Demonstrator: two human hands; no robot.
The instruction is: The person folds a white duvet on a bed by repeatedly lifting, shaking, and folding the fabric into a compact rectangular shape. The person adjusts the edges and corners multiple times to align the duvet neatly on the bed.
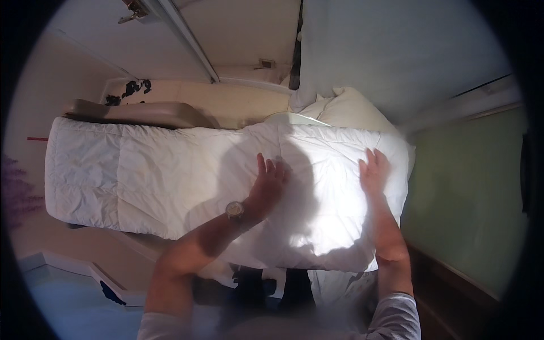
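A white quilted comforter [165, 170] lies in a long, folded strip across the view in front of me. Over its middle is my left hand [270, 182], fingers spread and nothing in the grasp; a wristwatch [235, 210] sits on that wrist. My right hand [375, 172] is near the comforter's right end, slightly blurred, its fingers apart and resting on or just above the fabric. Wrinkles run through the cloth around both hands. Bright light falls between them, and shadows cover the part under my left hand.
Cream pillows or bedding [348, 106] bunch behind the right end. A tan padded armrest [140, 114] runs along the far left edge. A metal door track or frame [187, 38] stands beyond. To the right is a green panel [459, 191]. My legs [250, 284] are below the near edge.
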